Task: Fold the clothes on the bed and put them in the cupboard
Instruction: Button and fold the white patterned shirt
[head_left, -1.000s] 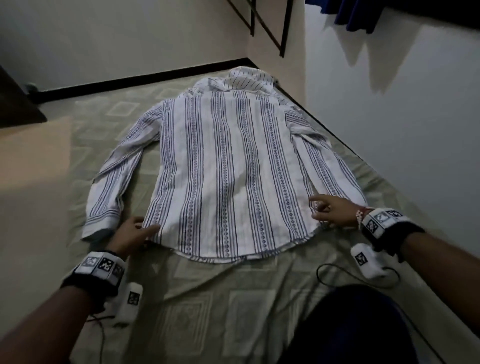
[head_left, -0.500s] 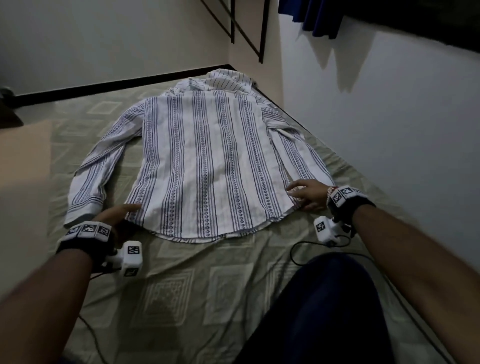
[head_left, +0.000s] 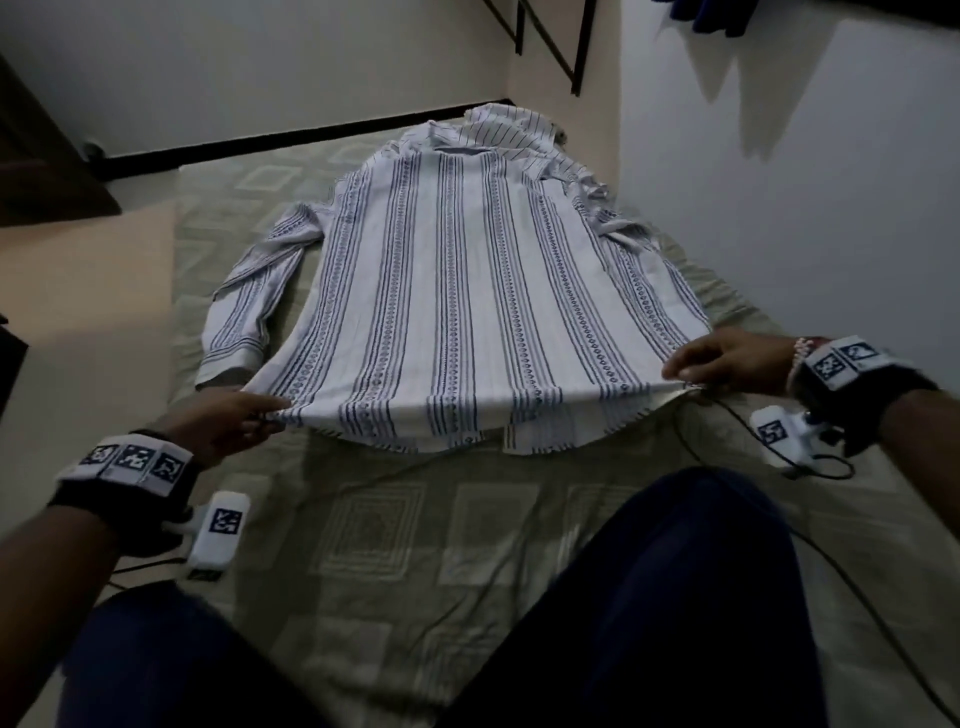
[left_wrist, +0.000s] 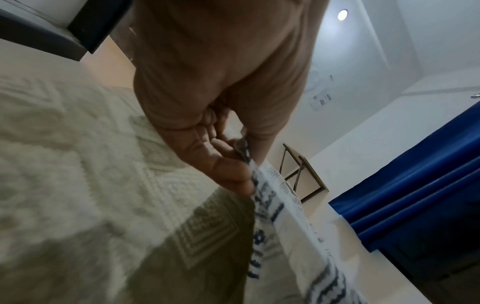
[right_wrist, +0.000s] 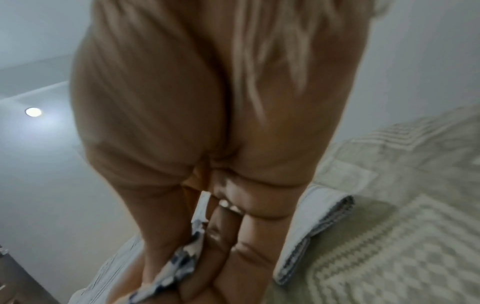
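Left hand: the left hand (head_left: 221, 423) pinches the near-left hem corner of the striped shirt (head_left: 467, 291), cloth caught between thumb and fingers (left_wrist: 228, 162).
Right hand: the right hand (head_left: 727, 358) grips the near-right hem corner, fabric bunched in its fingers (right_wrist: 223, 236).
Shirt: spread back-up along the bed (head_left: 395, 545), hem lifted and taut between both hands, collar at the far end.
Sleeves: left sleeve (head_left: 249, 317) flat beside the body; right one crumpled by the wall (head_left: 831, 182).

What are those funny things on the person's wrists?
Both arms are bare, no sleeves. Each wrist wears a black band topped with white squares printed with black patterns. A small white camera box with a thin black cable hangs below each. The right wrist also has a beaded bracelet.
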